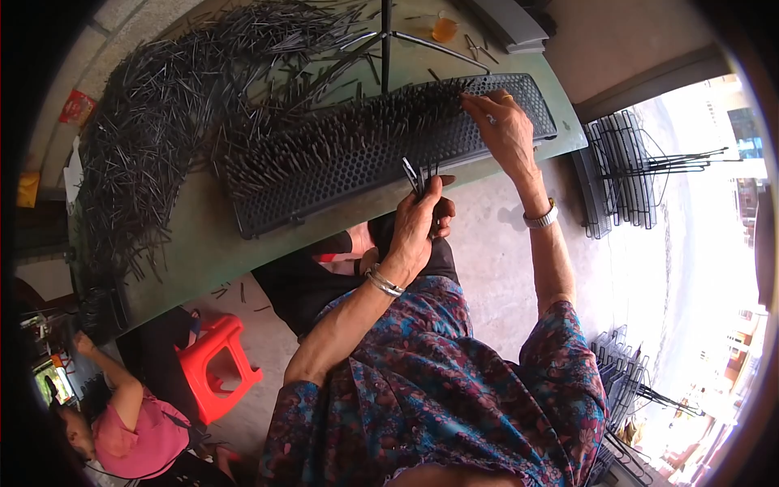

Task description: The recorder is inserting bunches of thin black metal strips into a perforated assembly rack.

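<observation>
My left hand (420, 223) is closed around several thin black sticks (415, 175), held just in front of the near edge of a black perforated board (316, 199). Rows of similar black sticks (324, 146) stand upright in the board's holes, mostly along its far half. Over the right part of the board, my right hand (505, 128) pinches with its fingertips at the end of these rows. What lies between those fingertips is too small to make out. Bare holes show along the board's near side and right end.
A big heap of loose black sticks (146, 114) covers the table's left and back. Behind the board rises a metal rod stand (385, 49), near an amber cup (444, 29). A co-worker in pink (142, 438) sits by a red stool (217, 357). Black wire racks (625, 166) stand right.
</observation>
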`<state>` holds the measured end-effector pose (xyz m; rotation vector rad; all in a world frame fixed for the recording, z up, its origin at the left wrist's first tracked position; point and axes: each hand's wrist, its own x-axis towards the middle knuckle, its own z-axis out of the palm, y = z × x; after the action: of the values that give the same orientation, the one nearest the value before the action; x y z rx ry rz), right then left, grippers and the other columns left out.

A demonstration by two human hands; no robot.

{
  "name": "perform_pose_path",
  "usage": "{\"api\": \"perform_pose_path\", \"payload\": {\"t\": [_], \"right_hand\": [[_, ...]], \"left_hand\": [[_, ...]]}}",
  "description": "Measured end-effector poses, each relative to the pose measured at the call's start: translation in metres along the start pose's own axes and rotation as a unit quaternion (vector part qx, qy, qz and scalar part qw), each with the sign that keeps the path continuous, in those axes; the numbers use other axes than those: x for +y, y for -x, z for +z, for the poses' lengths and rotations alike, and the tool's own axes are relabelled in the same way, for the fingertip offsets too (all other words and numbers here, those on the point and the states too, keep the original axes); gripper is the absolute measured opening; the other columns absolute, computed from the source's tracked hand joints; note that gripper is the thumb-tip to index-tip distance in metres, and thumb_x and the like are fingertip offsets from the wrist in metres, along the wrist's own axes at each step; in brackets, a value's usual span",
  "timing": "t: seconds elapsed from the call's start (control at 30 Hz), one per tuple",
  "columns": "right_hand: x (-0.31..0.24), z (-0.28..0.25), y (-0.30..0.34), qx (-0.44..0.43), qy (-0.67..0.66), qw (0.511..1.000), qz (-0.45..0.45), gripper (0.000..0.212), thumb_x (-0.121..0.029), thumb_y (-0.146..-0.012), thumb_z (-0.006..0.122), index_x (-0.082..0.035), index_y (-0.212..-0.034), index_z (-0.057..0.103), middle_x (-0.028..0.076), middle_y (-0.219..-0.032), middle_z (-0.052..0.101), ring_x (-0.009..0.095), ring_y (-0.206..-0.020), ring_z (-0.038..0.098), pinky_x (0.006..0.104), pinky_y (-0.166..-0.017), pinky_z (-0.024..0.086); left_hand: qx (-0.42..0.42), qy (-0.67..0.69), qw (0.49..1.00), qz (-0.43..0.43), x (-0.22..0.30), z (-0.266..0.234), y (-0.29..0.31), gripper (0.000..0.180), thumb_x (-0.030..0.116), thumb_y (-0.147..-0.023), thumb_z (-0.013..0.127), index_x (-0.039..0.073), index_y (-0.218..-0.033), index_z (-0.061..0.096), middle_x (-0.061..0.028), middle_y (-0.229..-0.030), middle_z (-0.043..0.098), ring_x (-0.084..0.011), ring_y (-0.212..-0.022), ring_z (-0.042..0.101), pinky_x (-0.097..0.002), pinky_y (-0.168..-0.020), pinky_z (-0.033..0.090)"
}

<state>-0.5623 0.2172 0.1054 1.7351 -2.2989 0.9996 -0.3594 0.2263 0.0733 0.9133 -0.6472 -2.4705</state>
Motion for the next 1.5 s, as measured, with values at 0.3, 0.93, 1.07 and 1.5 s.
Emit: {"api": "perform_pose_path", "payload": {"t": [0.3, 0.93, 1.07, 1.5], "right_hand": [[-0.025, -0.022, 0.026, -0.242, -0.154, 0.958, 0.027, 0.025, -0.020, -0.088, 0.067, -0.002, -0.103, 0.071, 0.012, -0.091, 0.067, 0.025, -0.081, 0.067, 0.0322, -0.072, 0.052], [-0.022, -0.020, 0.035, -0.278, -0.376, 0.862, 0.199, 0.019, -0.011, -0.089, 0.065, 0.005, -0.099, 0.067, 0.008, -0.084, 0.069, 0.013, -0.077, 0.066, 0.0264, -0.069, 0.053], [-0.020, -0.018, 0.036, -0.281, -0.384, 0.856, 0.202, 0.019, -0.011, -0.089, 0.064, 0.005, -0.100, 0.067, 0.007, -0.082, 0.068, 0.011, -0.074, 0.065, 0.0256, -0.066, 0.052], [-0.018, -0.023, 0.037, -0.301, -0.387, 0.848, 0.203, 0.018, -0.010, -0.089, 0.064, 0.004, -0.100, 0.066, 0.005, -0.080, 0.066, 0.010, -0.072, 0.063, 0.0250, -0.064, 0.051]], "left_hand": [[-0.021, -0.026, 0.999, 0.006, 0.003, -0.002, -0.004, 0.038, 0.038, -0.096, 0.060, 0.004, -0.114, 0.062, -0.0023, -0.071, 0.058, -0.0041, -0.055, 0.041, -0.0195, -0.048, 0.027], [-0.061, -0.104, 0.993, 0.008, 0.005, -0.006, -0.009, 0.031, 0.032, -0.099, 0.056, 0.005, -0.111, 0.064, -0.0081, -0.085, 0.070, -0.0046, -0.064, 0.054, -0.0164, -0.045, 0.032], [-0.066, -0.127, 0.990, 0.008, 0.009, -0.007, -0.009, 0.032, 0.032, -0.099, 0.055, 0.004, -0.112, 0.064, -0.0091, -0.087, 0.071, -0.0049, -0.064, 0.054, -0.0163, -0.045, 0.031], [-0.105, -0.127, 0.986, 0.013, 0.007, -0.006, -0.006, 0.035, 0.035, -0.099, 0.055, 0.006, -0.117, 0.062, -0.0094, -0.107, 0.070, -0.0106, -0.079, 0.067, -0.0153, -0.044, 0.028]]}}
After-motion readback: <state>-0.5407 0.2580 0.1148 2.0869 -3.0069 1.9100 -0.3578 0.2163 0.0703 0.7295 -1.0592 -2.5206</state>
